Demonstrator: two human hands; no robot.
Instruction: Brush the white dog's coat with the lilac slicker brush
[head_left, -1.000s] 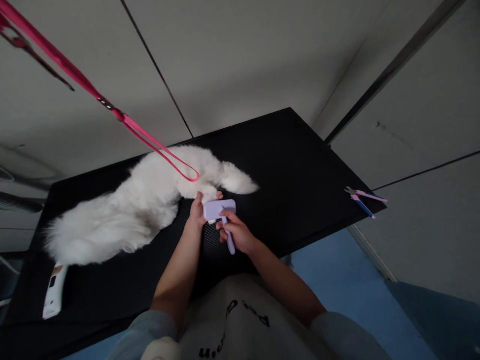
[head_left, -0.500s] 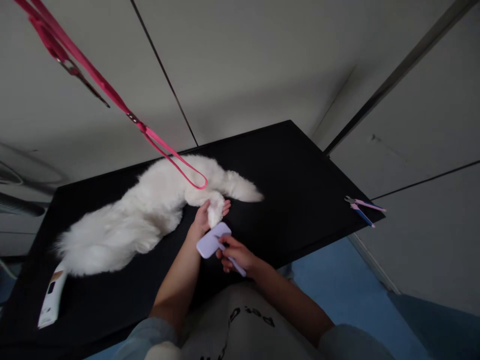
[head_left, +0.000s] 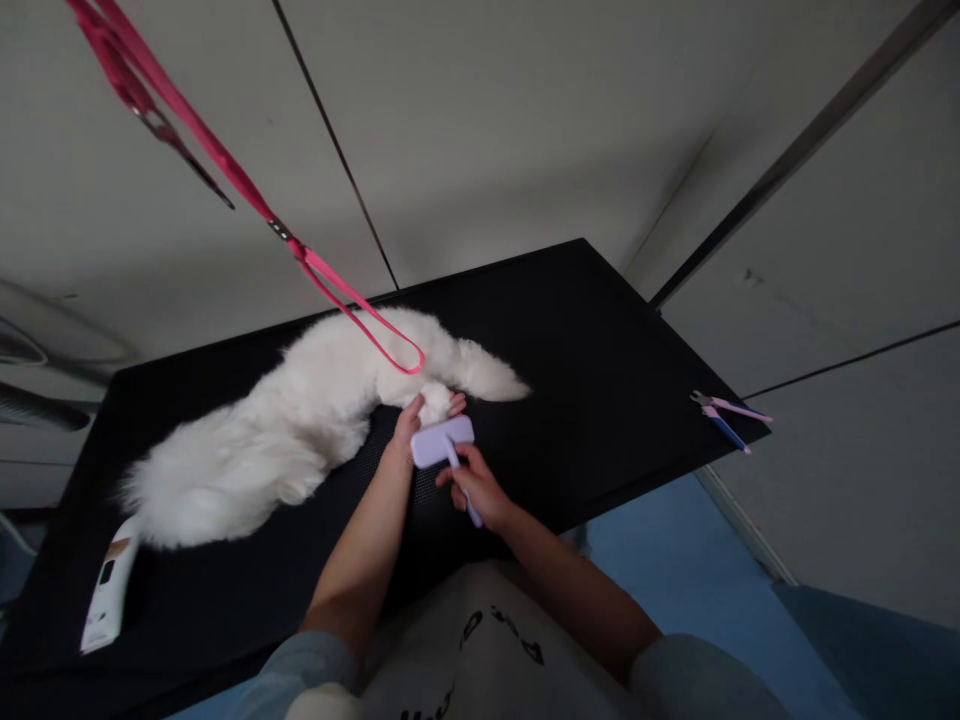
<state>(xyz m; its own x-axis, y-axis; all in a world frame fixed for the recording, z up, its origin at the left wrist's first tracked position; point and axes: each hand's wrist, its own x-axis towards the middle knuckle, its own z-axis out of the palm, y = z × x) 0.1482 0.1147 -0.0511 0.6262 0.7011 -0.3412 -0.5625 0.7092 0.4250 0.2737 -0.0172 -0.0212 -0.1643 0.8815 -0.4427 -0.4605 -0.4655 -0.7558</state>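
Note:
A white, long-haired animal (head_left: 300,410) lies stretched out on the black grooming table (head_left: 570,340); I cannot make out its face. My left hand (head_left: 409,420) cradles one of its furry legs (head_left: 435,402) from below, thumb on the near side and fingertips showing past the fur. In my right hand (head_left: 480,488) is the handle of a lilac slicker brush (head_left: 442,441), fingers wrapped around it. The brush's flat back faces up, its pins hidden, and its head overlaps the left palm just below the leg.
A pink grooming loop (head_left: 360,310) hangs over the animal. White hair clippers (head_left: 109,590) lie at the table's left end. Nail clippers (head_left: 724,415) with pink and blue handles rest near the right corner. A metal post (head_left: 787,170) rises at the right.
The brush has moved up and slightly right, towards the leg, and its head has turned more level. My left hand still supports the leg, whose lower end is now partly behind the brush.

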